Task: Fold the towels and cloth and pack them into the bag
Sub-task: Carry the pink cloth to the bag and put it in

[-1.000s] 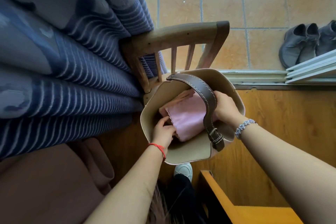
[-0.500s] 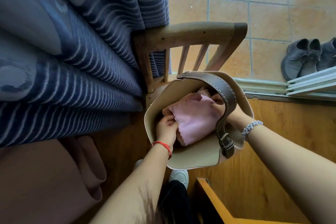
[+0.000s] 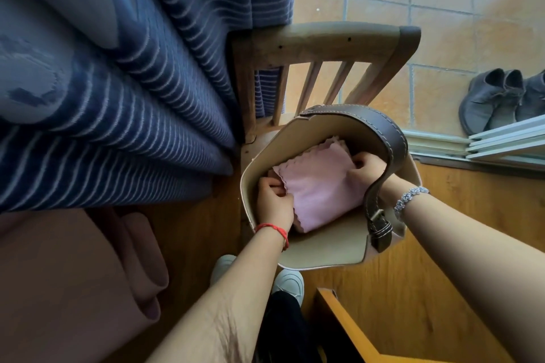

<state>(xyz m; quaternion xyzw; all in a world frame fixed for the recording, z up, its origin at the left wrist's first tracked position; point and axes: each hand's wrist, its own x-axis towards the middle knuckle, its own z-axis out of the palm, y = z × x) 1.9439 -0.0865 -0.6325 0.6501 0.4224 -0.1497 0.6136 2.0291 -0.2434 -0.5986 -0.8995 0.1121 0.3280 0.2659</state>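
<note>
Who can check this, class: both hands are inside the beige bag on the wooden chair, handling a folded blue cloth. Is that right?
Not quite: the cloth is pink, not blue. The head view shows the left hand and right hand both inside the beige bag on the wooden chair, handling that folded pink cloth.

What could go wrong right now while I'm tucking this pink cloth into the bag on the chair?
1. The bag sits on the wooden chair with neither hand steadying it from outside; pressing down could tip it off the seat.
2. Your right hand reaches in under the brown strap, so the bracelet may snag on withdrawal.
3. Your left hand pinches the pink cloth by its edge; its fold may bunch.
</note>
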